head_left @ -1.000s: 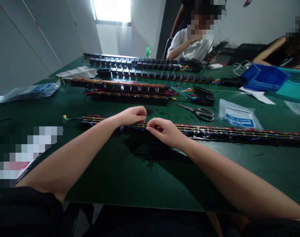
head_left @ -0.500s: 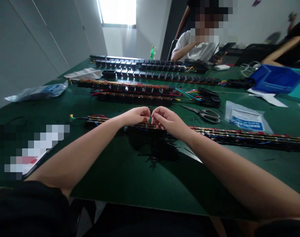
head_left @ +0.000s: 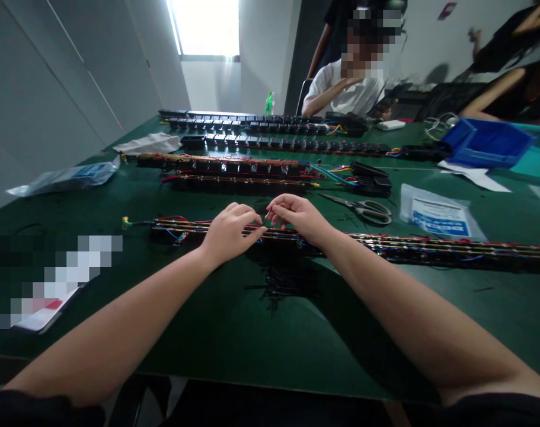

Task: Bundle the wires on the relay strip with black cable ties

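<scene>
A long black assembly (head_left: 412, 246) with brass-coloured rods and red and blue wires lies across the table in front of me. My left hand (head_left: 229, 233) lies over it, fingers bent and thumb a little apart from them, with nothing visible in the gap. Just to its right, my right hand (head_left: 294, 214) is raised over the rods, thumb and index finger pinched together. Whatever sits in that pinch is too small to make out. Below the hands is a pile of thin black strips, apparently cable ties (head_left: 287, 283), partly in shadow.
Scissors (head_left: 367, 210) and a plastic bag (head_left: 438, 213) lie beyond the assembly at right. Further back are more wired black assemblies (head_left: 234, 169), a blue bin (head_left: 487, 142) and a green bottle (head_left: 268, 103). A person in white (head_left: 332, 86) sits opposite; others are at right.
My left hand has come down and left, away from the right hand, its thumb now parted from the fingers. My right hand stays nearly in place. The view has shifted slightly.
</scene>
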A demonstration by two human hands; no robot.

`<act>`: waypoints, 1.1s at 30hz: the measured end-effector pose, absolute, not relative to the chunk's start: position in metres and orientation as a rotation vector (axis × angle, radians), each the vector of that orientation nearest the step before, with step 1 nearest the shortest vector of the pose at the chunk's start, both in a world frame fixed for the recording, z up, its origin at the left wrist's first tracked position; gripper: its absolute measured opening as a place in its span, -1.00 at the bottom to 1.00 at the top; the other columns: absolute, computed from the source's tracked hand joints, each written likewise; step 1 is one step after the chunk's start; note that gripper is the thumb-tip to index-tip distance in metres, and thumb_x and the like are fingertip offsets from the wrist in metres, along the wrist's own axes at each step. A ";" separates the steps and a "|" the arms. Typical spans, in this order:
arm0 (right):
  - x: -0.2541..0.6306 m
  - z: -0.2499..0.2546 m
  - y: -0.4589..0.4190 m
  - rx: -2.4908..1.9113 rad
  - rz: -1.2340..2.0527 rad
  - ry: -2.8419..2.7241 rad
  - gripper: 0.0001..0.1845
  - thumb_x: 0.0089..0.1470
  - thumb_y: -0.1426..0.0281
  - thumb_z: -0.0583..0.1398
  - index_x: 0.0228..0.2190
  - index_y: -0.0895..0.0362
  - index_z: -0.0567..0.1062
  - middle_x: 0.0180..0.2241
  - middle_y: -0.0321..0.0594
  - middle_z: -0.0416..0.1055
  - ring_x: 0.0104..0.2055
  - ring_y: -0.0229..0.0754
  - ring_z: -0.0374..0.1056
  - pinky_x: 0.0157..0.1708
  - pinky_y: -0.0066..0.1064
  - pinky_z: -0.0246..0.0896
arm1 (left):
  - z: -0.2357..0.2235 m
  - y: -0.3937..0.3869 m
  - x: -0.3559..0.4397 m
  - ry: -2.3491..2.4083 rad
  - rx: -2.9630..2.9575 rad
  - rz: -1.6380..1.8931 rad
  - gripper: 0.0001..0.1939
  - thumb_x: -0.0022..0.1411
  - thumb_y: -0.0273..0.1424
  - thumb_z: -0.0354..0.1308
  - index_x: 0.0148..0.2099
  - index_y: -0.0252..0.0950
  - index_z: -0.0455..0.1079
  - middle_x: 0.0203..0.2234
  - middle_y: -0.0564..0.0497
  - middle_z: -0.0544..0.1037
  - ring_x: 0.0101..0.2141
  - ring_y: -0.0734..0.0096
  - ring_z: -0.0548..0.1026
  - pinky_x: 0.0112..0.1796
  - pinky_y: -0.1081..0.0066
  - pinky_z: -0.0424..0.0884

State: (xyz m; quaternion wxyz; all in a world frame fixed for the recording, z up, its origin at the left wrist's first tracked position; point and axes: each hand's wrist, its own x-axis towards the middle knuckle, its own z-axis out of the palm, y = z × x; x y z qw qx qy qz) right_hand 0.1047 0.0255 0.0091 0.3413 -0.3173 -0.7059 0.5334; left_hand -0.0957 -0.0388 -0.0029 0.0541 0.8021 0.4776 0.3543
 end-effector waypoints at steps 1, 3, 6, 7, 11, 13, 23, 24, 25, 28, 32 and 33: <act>0.105 0.010 0.025 -0.812 1.396 -1.837 -0.77 0.10 0.23 0.24 -0.30 0.14 0.47 -0.39 -0.25 0.51 -0.42 -0.32 0.39 -0.45 -0.49 0.28 | -0.004 -0.039 -0.097 1.446 2.447 1.074 -0.84 0.27 -0.26 0.18 -0.24 -0.24 0.48 -0.23 0.00 0.54 -0.17 0.30 0.39 -0.09 0.25 0.32; 0.106 0.010 0.024 -0.789 1.409 -1.840 -0.77 0.08 0.23 0.26 -0.29 0.15 0.49 -0.39 -0.25 0.52 -0.41 -0.33 0.39 -0.42 -0.48 0.29 | -0.006 -0.037 -0.099 1.439 2.449 1.074 -0.86 0.28 -0.28 0.19 -0.25 -0.23 0.50 -0.22 0.01 0.55 -0.16 0.31 0.40 -0.07 0.26 0.33; 0.107 0.010 0.023 -0.764 1.418 -1.840 -0.76 0.08 0.24 0.26 -0.29 0.15 0.50 -0.40 -0.27 0.52 -0.41 -0.33 0.40 -0.38 -0.46 0.31 | -0.005 -0.034 -0.100 1.415 2.435 1.057 -0.88 0.27 -0.31 0.21 -0.28 -0.21 0.52 -0.25 0.03 0.56 -0.19 0.34 0.41 -0.09 0.28 0.35; 0.107 0.010 0.023 -0.760 1.419 -1.841 -0.76 0.08 0.23 0.26 -0.29 0.15 0.51 -0.40 -0.27 0.52 -0.41 -0.33 0.40 -0.37 -0.45 0.31 | -0.005 -0.034 -0.100 1.406 2.428 1.049 -0.89 0.26 -0.32 0.21 -0.29 -0.21 0.52 -0.26 0.03 0.57 -0.19 0.34 0.41 -0.10 0.28 0.35; 0.106 0.011 0.021 -0.759 1.412 -1.847 -0.74 0.07 0.22 0.28 -0.29 0.16 0.52 -0.39 -0.26 0.53 -0.41 -0.34 0.39 -0.35 -0.45 0.32 | -0.005 -0.034 -0.099 1.404 2.381 1.050 -0.89 0.24 -0.34 0.21 -0.33 -0.23 0.51 -0.28 0.02 0.58 -0.20 0.34 0.43 -0.10 0.27 0.37; 0.106 0.010 0.021 -0.764 1.406 -1.849 -0.72 0.06 0.20 0.28 -0.30 0.16 0.51 -0.39 -0.25 0.53 -0.41 -0.33 0.39 -0.37 -0.45 0.31 | -0.006 -0.033 -0.098 1.415 2.356 1.059 -0.88 0.23 -0.34 0.21 -0.34 -0.24 0.50 -0.28 0.02 0.58 -0.20 0.33 0.44 -0.11 0.27 0.38; 0.104 0.008 0.021 -0.760 1.366 -1.842 -0.78 0.03 0.26 0.31 -0.35 0.15 0.48 -0.42 -0.29 0.51 -0.41 -0.33 0.40 -0.39 -0.46 0.31 | -0.005 -0.031 -0.100 1.412 2.344 0.985 -0.89 0.22 -0.36 0.18 -0.34 -0.26 0.45 -0.30 0.01 0.56 -0.21 0.32 0.42 -0.12 0.27 0.37; 0.104 0.009 0.021 -0.767 1.357 -1.826 -0.78 0.05 0.26 0.30 -0.35 0.15 0.47 -0.43 -0.29 0.51 -0.41 -0.33 0.41 -0.40 -0.47 0.31 | -0.005 -0.031 -0.100 1.402 2.345 0.972 -0.90 0.23 -0.36 0.17 -0.33 -0.26 0.44 -0.31 0.01 0.55 -0.21 0.33 0.42 -0.13 0.28 0.37; 0.104 0.009 0.021 -0.775 1.347 -1.807 -0.78 0.06 0.26 0.28 -0.35 0.14 0.45 -0.42 -0.29 0.50 -0.41 -0.32 0.41 -0.41 -0.47 0.31 | -0.004 -0.031 -0.101 1.391 2.344 0.959 -0.91 0.24 -0.37 0.16 -0.31 -0.26 0.43 -0.30 0.01 0.54 -0.20 0.33 0.42 -0.14 0.30 0.38; 0.104 0.010 0.020 -0.793 1.320 -1.759 -0.80 0.08 0.26 0.25 -0.34 0.13 0.40 -0.40 -0.29 0.50 -0.41 -0.32 0.42 -0.43 -0.48 0.31 | -0.001 -0.031 -0.103 1.368 2.334 0.925 -0.92 0.25 -0.41 0.11 -0.24 -0.24 0.43 -0.27 0.02 0.52 -0.18 0.35 0.43 -0.15 0.33 0.39; 0.104 0.009 0.020 -0.811 1.300 -1.736 -0.80 0.07 0.26 0.23 -0.33 0.11 0.37 -0.40 -0.28 0.49 -0.42 -0.31 0.43 -0.46 -0.48 0.32 | -0.001 -0.032 -0.103 1.376 2.331 0.909 -0.85 0.24 -0.50 0.04 -0.21 -0.23 0.41 -0.24 0.02 0.52 -0.14 0.34 0.43 -0.10 0.29 0.38; 0.104 0.009 0.020 -0.817 1.294 -1.736 -0.80 0.08 0.26 0.23 -0.33 0.11 0.37 -0.40 -0.27 0.49 -0.42 -0.30 0.43 -0.46 -0.47 0.33 | -0.002 -0.032 -0.103 1.384 2.333 0.908 -0.84 0.24 -0.52 0.03 -0.21 -0.23 0.41 -0.24 0.01 0.52 -0.14 0.34 0.42 -0.09 0.27 0.37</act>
